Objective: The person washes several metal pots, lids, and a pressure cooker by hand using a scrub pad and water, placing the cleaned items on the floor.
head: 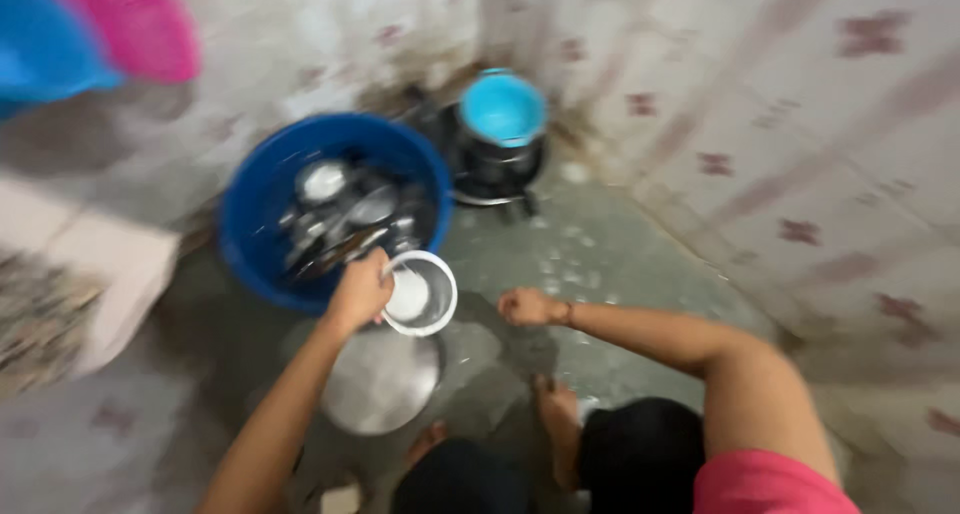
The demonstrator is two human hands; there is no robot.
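The left hand (360, 292) grips a small steel cup (420, 294) by its rim, above a steel plate (380, 382) on the wet floor (600, 254). The right hand (530, 307) is closed in a fist, seemingly empty. The wet cup may slip and fall onto the plate beside the blue tub (260, 214).

Two hands: left hand (358, 292) and right hand (528, 307). One small steel bowl (420, 294) at the left hand. One large steel plate (380, 379) near. One blue tub (262, 209) far left, its blurred steel utensils (345, 219) uncountable. One light-blue bowl (502, 109) far. One pink basket (135, 24) and one blue basket (40, 44), far left.
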